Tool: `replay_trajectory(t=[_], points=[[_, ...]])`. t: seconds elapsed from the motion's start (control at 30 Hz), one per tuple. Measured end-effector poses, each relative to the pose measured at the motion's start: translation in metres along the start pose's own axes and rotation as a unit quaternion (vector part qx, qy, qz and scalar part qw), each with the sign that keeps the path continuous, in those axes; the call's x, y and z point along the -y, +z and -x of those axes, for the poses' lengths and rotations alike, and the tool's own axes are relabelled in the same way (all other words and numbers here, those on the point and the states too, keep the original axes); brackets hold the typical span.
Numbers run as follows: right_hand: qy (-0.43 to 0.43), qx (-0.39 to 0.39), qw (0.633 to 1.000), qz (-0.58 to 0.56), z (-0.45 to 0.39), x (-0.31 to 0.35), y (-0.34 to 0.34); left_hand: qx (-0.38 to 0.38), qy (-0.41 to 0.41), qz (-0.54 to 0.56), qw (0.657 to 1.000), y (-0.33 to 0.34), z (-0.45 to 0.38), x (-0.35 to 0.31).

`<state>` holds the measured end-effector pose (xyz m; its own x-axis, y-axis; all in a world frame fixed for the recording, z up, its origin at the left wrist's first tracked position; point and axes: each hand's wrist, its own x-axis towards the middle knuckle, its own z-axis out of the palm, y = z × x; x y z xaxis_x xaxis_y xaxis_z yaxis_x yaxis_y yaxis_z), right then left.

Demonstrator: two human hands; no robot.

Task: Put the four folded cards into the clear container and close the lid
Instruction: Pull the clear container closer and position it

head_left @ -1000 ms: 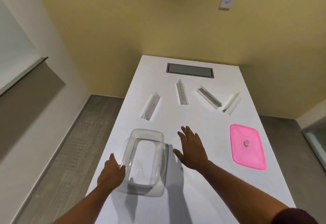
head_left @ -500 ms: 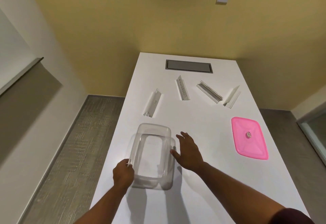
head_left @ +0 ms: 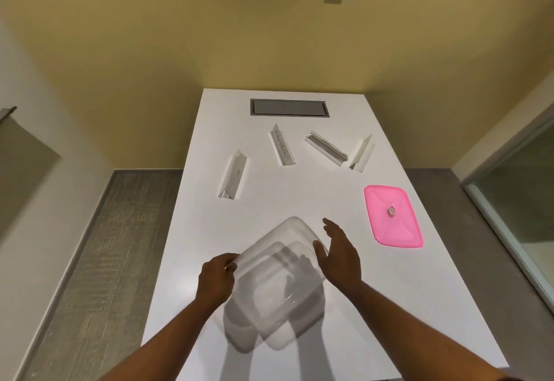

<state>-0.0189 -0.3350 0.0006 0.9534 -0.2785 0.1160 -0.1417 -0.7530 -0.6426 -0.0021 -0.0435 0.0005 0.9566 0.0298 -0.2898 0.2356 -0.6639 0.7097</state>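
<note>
The clear rectangular plastic container [head_left: 277, 278], blurred, sat tilted above the white table [head_left: 374, 305], its long axis running near-left to far-right. The left hand [head_left: 214, 280] gripped its left rim; the right hand [head_left: 340, 256] lay open-fingered against its right side.

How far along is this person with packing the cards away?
Barely started. Done: nothing packed; all four folded cards lie on the table, outside the clear container. In hand: the left hand grips the container's rim while the right hand steadies its other side; it looks blurred and tilted. Left: load four cards, then fit the pink lid, lying apart on the right.
</note>
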Motion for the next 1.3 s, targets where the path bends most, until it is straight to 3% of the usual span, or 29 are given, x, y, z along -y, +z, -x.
replay_trajectory(t=[0.17,0.33,0.43,0.6,0.87,1.3], points=[[0.071,0.018,0.996,0.052,0.014,-0.031,-0.019,0.046,0.028,0.001,0.999,0.036,0.004,-0.025],[0.111,0.022,0.992,0.063,0.022,-0.065,-0.039,0.000,-0.001,0.073,0.997,0.068,0.013,-0.042],[0.141,0.023,0.988,0.051,0.023,-0.079,-0.047,-0.016,-0.057,0.131,0.990,0.082,0.019,-0.052],[0.205,0.044,0.978,0.020,0.030,-0.101,-0.053,0.051,-0.116,0.120,0.985,0.101,0.037,-0.051],[0.222,0.089,0.971,-0.013,0.025,-0.123,-0.061,0.074,-0.121,0.078,0.987,0.120,0.050,-0.055],[0.162,0.188,0.968,-0.014,0.029,-0.141,-0.068,0.099,-0.166,0.009,0.981,0.136,0.056,-0.066]])
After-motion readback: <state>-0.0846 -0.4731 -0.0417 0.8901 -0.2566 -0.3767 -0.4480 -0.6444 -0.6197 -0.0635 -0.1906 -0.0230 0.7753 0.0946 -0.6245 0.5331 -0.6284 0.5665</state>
